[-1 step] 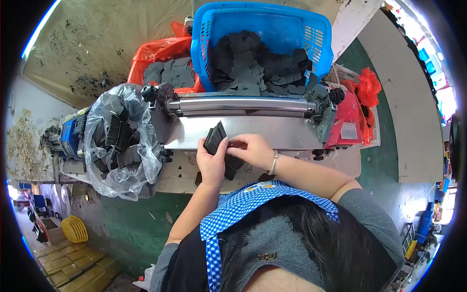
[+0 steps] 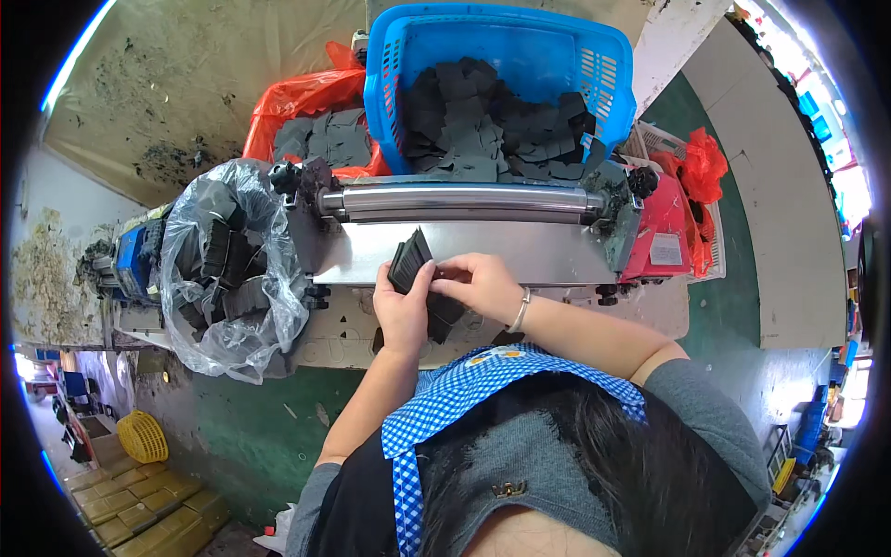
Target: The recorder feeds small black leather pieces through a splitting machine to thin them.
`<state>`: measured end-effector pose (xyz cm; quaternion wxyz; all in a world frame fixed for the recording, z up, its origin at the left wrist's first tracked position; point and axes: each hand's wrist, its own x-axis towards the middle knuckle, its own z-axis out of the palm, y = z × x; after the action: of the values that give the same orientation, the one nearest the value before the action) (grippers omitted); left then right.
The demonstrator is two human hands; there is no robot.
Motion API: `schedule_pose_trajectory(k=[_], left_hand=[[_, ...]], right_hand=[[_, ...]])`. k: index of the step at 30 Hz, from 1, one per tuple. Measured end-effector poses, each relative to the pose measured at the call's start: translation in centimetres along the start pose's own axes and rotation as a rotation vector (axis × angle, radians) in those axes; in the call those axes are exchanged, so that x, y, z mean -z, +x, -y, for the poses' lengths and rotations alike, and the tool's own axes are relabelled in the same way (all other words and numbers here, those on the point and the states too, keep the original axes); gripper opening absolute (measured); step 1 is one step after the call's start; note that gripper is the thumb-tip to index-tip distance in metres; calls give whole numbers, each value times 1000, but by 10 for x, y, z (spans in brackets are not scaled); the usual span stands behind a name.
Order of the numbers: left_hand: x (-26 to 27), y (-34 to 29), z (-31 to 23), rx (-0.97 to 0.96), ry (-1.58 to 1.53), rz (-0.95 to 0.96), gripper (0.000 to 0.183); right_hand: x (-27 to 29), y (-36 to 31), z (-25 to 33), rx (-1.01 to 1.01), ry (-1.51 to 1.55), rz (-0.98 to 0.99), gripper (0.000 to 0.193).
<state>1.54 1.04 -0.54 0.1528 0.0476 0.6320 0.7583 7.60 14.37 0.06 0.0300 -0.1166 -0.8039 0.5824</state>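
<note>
My left hand (image 2: 401, 316) is closed around a small stack of thin black sheet pieces (image 2: 408, 263), its layered edges tilted upward. Close by on the right, the fingers of my right hand (image 2: 478, 285) are pinched together at the stack's side; what they hold, if anything, is hidden. Both hands are over the front edge of a metal plate (image 2: 357, 252), in front of a shiny steel roller (image 2: 464, 200) on a machine. More black pieces (image 2: 447, 317) lie below my hands, partly covered by them.
Behind the roller stands a blue plastic basket (image 2: 501, 32) with many black pieces. A red bag (image 2: 302, 93) of pieces sits beside it. Left of the plate, a clear plastic bag (image 2: 241, 357) holds black stacks. The machine's red end housing (image 2: 659, 227) is at right.
The stack and my left hand have shifted very slightly; otherwise the hands keep the same hold.
</note>
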Motion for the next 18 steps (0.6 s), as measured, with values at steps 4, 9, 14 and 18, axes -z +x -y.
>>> schedule_pose_trajectory(k=[4, 9, 14, 18], left_hand=[[4, 0, -7, 172, -220, 103, 20], [15, 3, 1, 60, -96, 54, 20], [21, 8, 3, -13, 247, 3, 19], [8, 6, -10, 198, 29, 76, 19]], right_hand=[[8, 4, 0, -139, 168, 26, 23], [18, 13, -12, -412, 450, -23, 23], [31, 21, -23, -481, 557, -155, 25], [9, 7, 2, -240, 151, 98, 27]])
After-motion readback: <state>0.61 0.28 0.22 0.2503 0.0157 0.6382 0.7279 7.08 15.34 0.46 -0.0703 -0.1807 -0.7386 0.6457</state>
